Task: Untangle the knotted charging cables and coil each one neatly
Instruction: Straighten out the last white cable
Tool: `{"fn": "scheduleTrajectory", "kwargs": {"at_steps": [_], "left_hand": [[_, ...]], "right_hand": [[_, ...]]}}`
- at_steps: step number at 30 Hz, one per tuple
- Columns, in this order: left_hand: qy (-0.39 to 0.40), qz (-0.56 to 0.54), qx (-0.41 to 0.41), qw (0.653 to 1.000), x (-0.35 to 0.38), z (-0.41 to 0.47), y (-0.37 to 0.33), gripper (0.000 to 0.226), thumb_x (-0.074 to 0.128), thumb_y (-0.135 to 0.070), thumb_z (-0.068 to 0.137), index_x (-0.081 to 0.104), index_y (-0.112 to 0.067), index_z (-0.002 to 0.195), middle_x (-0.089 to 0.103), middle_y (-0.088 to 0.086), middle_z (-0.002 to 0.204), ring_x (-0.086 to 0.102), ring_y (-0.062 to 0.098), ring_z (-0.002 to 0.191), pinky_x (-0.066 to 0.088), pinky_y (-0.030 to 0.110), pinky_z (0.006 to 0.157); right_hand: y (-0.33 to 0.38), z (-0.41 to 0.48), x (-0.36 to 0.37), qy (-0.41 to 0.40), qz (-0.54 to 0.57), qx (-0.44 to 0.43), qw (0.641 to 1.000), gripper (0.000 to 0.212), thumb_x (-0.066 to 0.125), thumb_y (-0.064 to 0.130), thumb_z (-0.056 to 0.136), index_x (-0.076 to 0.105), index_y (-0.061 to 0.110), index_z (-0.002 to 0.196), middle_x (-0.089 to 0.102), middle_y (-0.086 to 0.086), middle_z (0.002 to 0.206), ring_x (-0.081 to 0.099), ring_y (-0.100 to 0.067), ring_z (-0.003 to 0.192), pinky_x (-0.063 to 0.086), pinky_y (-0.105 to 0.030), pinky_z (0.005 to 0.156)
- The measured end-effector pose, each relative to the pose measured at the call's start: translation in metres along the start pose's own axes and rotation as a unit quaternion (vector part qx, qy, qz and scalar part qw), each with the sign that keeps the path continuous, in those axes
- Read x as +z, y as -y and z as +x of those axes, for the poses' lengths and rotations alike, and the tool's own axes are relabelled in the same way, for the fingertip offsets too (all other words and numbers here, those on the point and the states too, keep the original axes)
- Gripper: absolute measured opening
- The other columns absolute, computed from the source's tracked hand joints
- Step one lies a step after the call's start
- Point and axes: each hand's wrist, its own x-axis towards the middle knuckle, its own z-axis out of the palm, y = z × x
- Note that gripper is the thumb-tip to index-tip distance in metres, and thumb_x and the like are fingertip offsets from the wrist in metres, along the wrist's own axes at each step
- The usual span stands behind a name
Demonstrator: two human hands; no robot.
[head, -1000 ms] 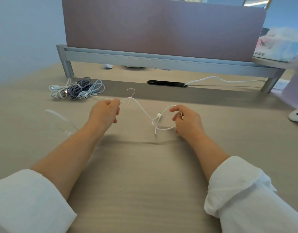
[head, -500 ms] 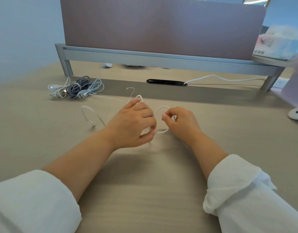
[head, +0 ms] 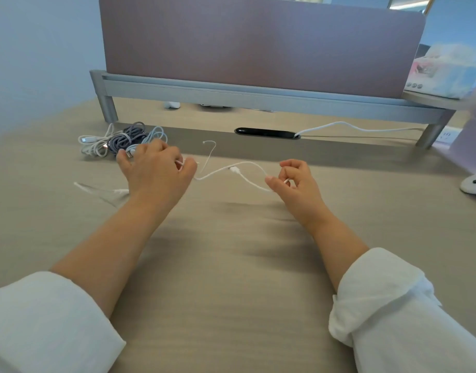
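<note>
No legible text. Beyond the fingers (head: 288, 164), a pale mark on the black cable port (head: 269, 133) is too small to read.

The near side of the desk (head: 231, 292) is lying open. A white cable (head: 234, 169) is stretching across the middle. The tangled cable pile (head: 123, 138) is blocking the far left, the divider frame (head: 258, 99) is closing off the back, and a white controller (head: 473, 184) is occupying the right edge.

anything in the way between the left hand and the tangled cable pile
Nothing visible. The left hand sits just in front of the tangled pile, though its fingers pinch the white cable that the right hand also holds.
</note>
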Motion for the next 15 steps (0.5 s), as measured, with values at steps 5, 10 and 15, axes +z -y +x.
{"fn": "scheduleTrajectory", "kwargs": {"at_steps": [5,10,15], "left_hand": [[0.242,0.19,0.101,0.946,0.003,-0.004,-0.003,0.026,0.05,-0.037,0.085,0.055,-0.018,0.103,0.06,0.005,0.112,0.05,0.026,0.114,0.006,0.054,0.111],[0.224,0.043,0.219,0.949,0.014,-0.018,-0.011,0.082,0.053,-0.001,0.077,0.011,-0.018,0.146,0.012,0.009,0.152,0.032,0.027,0.134,0.019,0.039,0.112],[0.242,-0.068,0.28,0.927,0.015,-0.027,-0.02,0.091,0.059,-0.015,0.077,0.003,-0.027,0.148,-0.012,-0.007,0.155,0.009,0.018,0.143,0.026,0.047,0.11]], "right_hand": [[0.004,0.003,0.005,0.032,0.046,0.088,0.995,0.055,0.042,0.049,0.091,0.057,-0.003,0.095,0.054,-0.02,0.109,0.058,-0.023,0.085,0.042,-0.026,0.075],[0.007,0.0,0.005,0.075,0.051,0.135,0.987,0.062,0.018,0.055,0.095,0.059,0.009,0.105,0.059,-0.001,0.093,0.055,-0.006,0.07,0.043,-0.024,0.064],[0.011,0.0,0.007,0.035,0.157,0.079,0.984,0.034,0.034,0.035,0.1,0.055,0.014,0.083,0.063,0.002,0.083,0.049,-0.008,0.057,0.038,-0.021,0.051]]}}
